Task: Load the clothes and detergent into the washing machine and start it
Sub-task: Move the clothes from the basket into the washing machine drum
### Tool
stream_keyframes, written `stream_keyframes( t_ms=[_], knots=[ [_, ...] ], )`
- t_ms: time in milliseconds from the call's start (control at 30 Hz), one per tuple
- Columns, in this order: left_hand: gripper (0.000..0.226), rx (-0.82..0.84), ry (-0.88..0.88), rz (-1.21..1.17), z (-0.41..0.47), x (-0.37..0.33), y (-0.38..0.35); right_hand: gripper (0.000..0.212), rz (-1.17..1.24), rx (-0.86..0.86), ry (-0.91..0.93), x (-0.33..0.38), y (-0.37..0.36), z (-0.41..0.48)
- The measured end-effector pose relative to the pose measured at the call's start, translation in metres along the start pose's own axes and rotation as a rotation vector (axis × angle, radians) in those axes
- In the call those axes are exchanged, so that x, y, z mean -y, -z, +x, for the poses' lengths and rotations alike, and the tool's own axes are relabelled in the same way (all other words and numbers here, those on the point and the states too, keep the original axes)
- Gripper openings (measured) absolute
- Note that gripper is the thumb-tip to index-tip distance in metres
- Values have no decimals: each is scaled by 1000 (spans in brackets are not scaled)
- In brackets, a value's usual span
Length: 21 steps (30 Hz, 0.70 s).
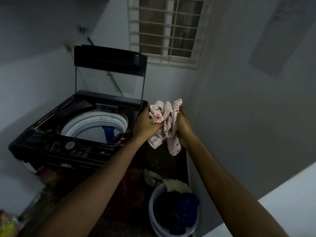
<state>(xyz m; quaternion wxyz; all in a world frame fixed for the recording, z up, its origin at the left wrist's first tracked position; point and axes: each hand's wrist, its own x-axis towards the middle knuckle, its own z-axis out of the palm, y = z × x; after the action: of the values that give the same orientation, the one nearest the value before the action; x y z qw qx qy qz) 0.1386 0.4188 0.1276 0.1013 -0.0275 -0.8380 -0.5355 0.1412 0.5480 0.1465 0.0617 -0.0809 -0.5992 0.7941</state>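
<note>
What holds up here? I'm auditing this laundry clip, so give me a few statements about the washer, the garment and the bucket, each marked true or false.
1. The lid of the washing machine stands open. True.
2. The left hand and right hand both grip the striped garment. True.
3. The striped garment already lies in the washing machine. False: it is held in the air, just right of the machine.
4. The bucket on the floor is empty. False: it holds dark and light clothes.
</note>
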Motion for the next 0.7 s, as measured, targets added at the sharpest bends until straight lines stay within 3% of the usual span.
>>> stream_keyframes(
  t_ms=[67, 100, 200, 367, 700],
  knots=[
    [68, 19, -12, -8, 1, -2, 4, 73, -67, 70, -53, 2, -3, 6],
    [69, 17, -22, -5, 2, -1, 9, 75, -106, 103, -60, 2, -7, 6],
    [69, -2, -30, 17, 10, 12, 36, 48, -174, 129, -8, -9, -40, 8],
    [63, -21, -46, 12, 25, 38, 84, 23, -103, 151, 32, -31, -97, 10],
    [52, -87, -14, 6, 60, 100, 159, 33, -110, 183, -5, -79, -191, 30]
  ],
)
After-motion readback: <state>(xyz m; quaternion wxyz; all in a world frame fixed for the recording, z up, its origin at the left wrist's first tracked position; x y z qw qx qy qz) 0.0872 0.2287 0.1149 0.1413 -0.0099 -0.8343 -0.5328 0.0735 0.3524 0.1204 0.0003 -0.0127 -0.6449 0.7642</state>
